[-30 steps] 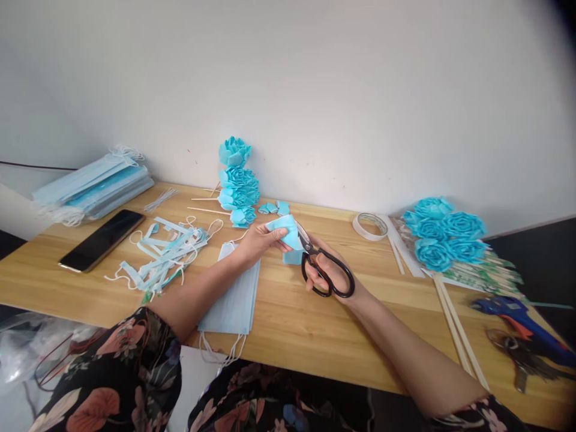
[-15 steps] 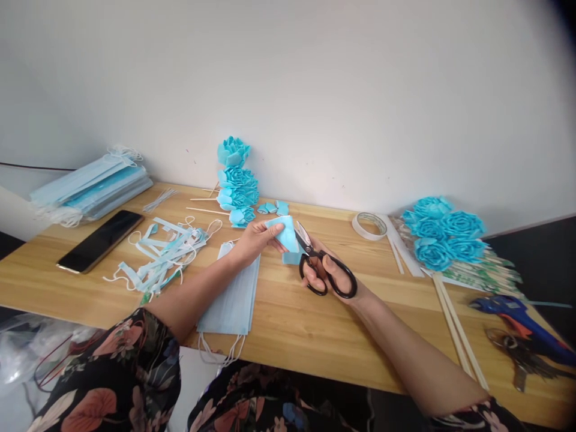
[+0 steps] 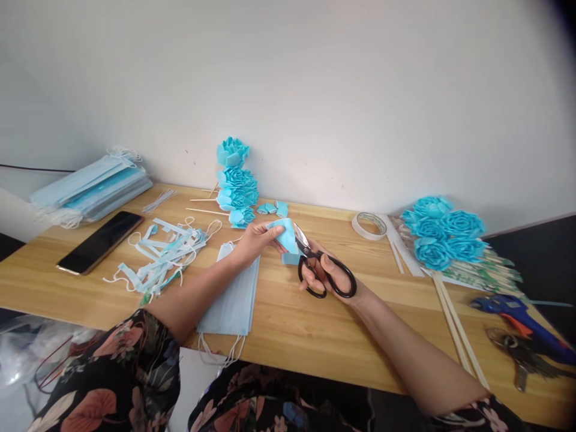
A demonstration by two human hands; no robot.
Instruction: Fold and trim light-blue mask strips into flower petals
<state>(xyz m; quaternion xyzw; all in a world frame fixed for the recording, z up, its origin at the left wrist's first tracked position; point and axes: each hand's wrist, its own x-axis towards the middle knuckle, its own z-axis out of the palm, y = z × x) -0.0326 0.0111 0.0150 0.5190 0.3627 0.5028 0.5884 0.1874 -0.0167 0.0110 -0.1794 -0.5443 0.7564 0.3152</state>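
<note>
While pinching a blue piece (image 3: 284, 237) between thumb and fingers of the left hand (image 3: 262, 238), holds black-handled scissors (image 3: 306, 249) in the right hand (image 3: 336, 275), with fingers curled through the loops. Has both hands close together above the middle of the table (image 3: 297, 336). Sets the steel blades right at the right edge of the piece; cannot tell whether touching. Looks light blue, matt and thin, roughly square and slightly bent, with more of the same blue just below, too covered to tell whether joined. Rests in honey-coloured wood grain beneath, banded lengthwise, up against the wall (image 3: 315, 108). Carries, under the left forearm, flat masks (image 3: 229, 300) with white loops hanging over the near edge; just behind the hands, small folded bits (image 3: 273, 208) and turquoise flowers (image 3: 238, 189) on thin sticks. Bears, to the left, tangled cut strips (image 3: 164, 252), a dark-screened phone (image 3: 101, 242) and a mask pile (image 3: 96, 186); to the right, a tape roll (image 3: 369, 226), more flower heads (image 3: 434, 228), two long pale sticks (image 3: 456, 327) and a blue glue gun (image 3: 513, 315). Rises behind in plain greyish white, marked with a few small specks.
</note>
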